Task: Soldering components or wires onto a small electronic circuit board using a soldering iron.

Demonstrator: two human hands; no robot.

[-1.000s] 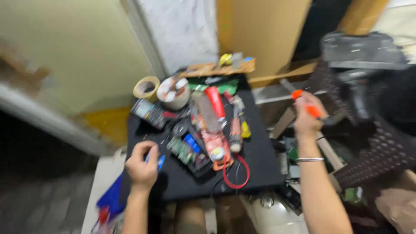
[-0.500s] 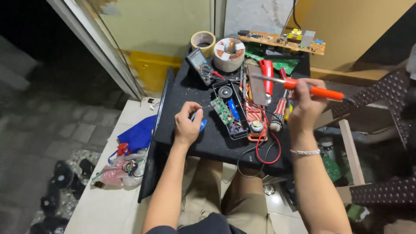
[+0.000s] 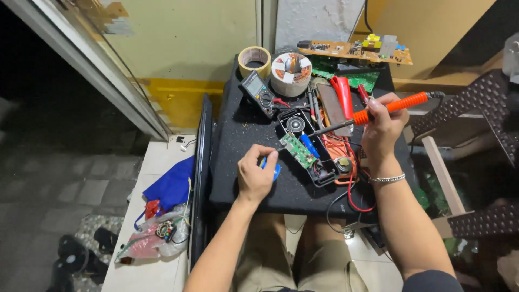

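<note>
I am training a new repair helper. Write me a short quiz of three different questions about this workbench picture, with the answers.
1. True or false: the right hand holds the orange-handled soldering iron.
2. What does the left hand pinch? A) small blue object B) tape roll C) multimeter
3. Fill in: the green circuit board sits inside an open black ____.

Key: 1 true; 2 A; 3 casing.

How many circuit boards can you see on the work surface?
3: a small green circuit board inside the open black case, a long tan circuit board along the back edge, and a green circuit board partly covered just before it. More may be hidden.
</note>
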